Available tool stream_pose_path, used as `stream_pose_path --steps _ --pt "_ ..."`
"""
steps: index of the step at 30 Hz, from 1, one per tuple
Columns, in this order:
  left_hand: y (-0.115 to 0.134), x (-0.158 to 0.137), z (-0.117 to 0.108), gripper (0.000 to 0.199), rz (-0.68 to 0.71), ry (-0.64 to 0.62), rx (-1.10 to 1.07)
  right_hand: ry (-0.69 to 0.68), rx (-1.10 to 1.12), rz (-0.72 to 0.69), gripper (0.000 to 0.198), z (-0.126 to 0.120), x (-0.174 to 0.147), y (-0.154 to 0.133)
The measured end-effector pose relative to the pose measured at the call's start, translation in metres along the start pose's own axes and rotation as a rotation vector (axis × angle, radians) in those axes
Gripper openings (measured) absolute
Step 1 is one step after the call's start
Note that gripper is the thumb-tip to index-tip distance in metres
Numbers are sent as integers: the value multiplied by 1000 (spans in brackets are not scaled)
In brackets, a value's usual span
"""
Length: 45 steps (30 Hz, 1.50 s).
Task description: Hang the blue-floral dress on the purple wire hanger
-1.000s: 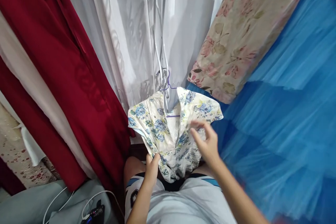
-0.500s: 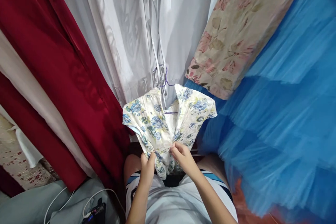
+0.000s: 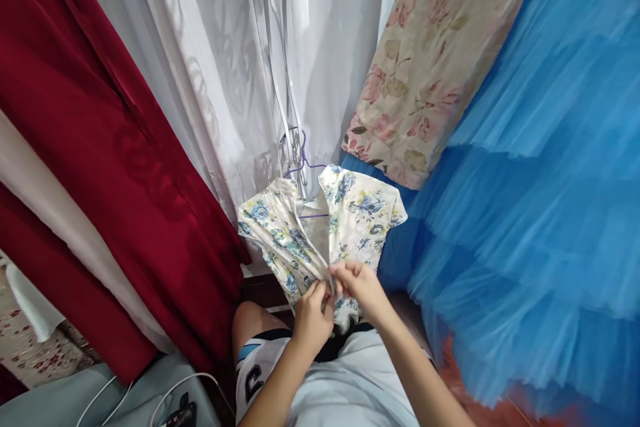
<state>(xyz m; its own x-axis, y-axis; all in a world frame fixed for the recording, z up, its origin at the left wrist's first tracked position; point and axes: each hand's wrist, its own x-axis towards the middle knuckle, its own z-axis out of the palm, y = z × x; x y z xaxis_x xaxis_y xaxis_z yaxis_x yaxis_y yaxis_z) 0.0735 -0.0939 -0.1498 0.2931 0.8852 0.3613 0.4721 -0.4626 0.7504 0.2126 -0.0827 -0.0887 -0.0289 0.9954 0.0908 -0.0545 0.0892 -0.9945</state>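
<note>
A cream blouse (image 3: 357,213) with blue flowers hangs on a purple hanger (image 3: 303,153) in front of me, its V-shaped front opening parted above my hands. My left hand (image 3: 314,313) pinches the blouse's left front edge low on the opening. Just beside it, my right hand (image 3: 361,288) grips the other front edge between thumb and fingers. Both sets of fingertips nearly meet at the opening; whatever small fastening may be between them is hidden. The hanger's hook catches on white straps (image 3: 287,93) that dangle from above.
Dark red fabric (image 3: 165,213) drapes at the left, white cloth (image 3: 220,67) behind. A pink-flowered cloth (image 3: 415,80) and a tiered blue tulle skirt (image 3: 530,213) hang at the right. A grey cushioned surface (image 3: 65,400) at lower left bears white cables and a black device (image 3: 183,413).
My left hand has moved right from the blouse's side to the front opening, close to my right hand. The left front panel is now pulled in toward the middle.
</note>
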Motion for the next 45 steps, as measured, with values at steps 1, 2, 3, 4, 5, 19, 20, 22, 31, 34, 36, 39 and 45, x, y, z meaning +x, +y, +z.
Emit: stream_pose_path --steps 1,2,3,4,5,19,20,22,31,34,36,39,45 --pt "1 1 -2 13 26 -41 60 20 10 -37 33 -1 13 -15" --pt "3 1 -3 13 43 -79 123 44 25 -84 33 -1 27 -32" --pt "5 0 -4 14 55 -114 183 53 40 -124 30 1 44 -50" --pt "7 0 -4 14 69 -149 236 66 57 -163 29 4 60 -68" --pt "8 -1 -3 16 82 -183 278 77 75 -209 30 8 75 -85" --pt "61 100 -111 37 319 297 -75 191 116 -410 29 31 56 -96" --pt "71 109 -119 33 364 290 -37 182 100 -425 29 31 55 -98" --pt "87 123 -126 23 431 266 53 176 82 -452 28 30 58 -102" --pt "76 163 -154 17 431 623 46 283 -45 -453 30 28 92 -48" --pt "29 179 -189 16 280 799 -143 261 -60 -342 28 27 82 -27" --pt "-11 183 -201 10 44 888 -492 166 -58 -301 28 31 72 -20" --pt "-64 175 -190 10 -289 942 -849 -13 -81 -320 26 43 61 -16" --pt "-108 126 -102 10 -567 823 -1051 23 -78 -279 25 29 59 1"
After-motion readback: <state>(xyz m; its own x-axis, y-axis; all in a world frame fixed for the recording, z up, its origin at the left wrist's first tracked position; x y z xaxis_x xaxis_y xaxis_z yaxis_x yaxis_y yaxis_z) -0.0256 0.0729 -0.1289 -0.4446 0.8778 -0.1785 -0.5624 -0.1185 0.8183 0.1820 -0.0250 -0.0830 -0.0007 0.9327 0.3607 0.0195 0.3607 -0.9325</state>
